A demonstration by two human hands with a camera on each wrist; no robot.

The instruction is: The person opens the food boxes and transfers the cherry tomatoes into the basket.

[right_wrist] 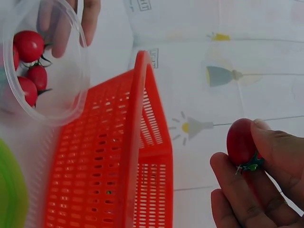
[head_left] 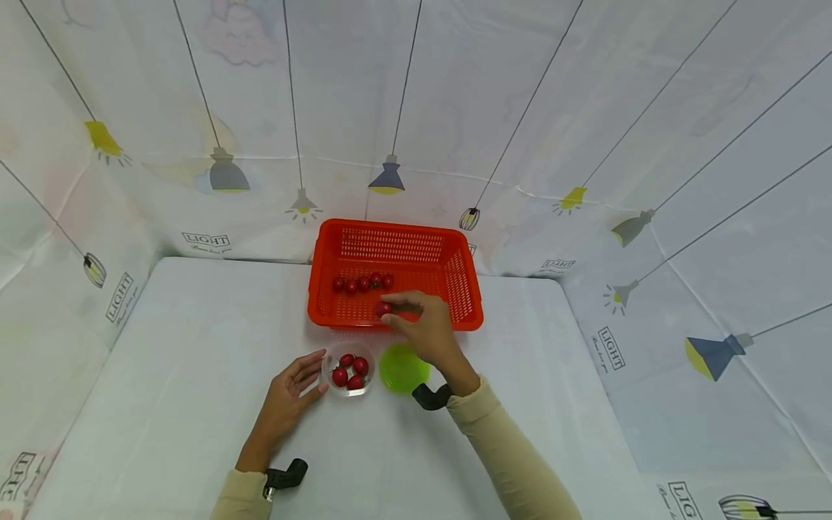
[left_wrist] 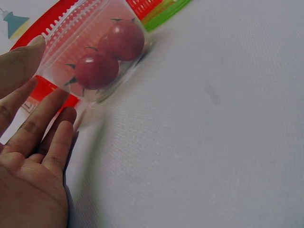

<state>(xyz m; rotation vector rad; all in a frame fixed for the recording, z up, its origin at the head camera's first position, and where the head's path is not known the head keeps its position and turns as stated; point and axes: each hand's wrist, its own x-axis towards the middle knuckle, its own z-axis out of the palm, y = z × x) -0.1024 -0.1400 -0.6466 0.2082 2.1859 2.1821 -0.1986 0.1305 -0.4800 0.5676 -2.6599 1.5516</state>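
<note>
Above the front part of a red plastic basket (head_left: 395, 323), my right hand (head_left: 429, 328) pinches a cherry tomato (right_wrist: 241, 142) between thumb and fingers; its green stem end shows in the right wrist view. Several more cherry tomatoes (head_left: 364, 283) lie in a row inside the basket. A clear round plastic container (head_left: 330, 386) stands in front of it, holding several cherry tomatoes (left_wrist: 96, 70). My left hand (head_left: 294, 390) is at the container's left side, fingers loosely extended and fingertips right at its wall.
A round green lid (head_left: 404, 368) lies to the right of the container, partly beneath my right hand in the head view. The white table (head_left: 214, 347) meets a printed wall sheet (head_left: 260, 217) just behind the basket.
</note>
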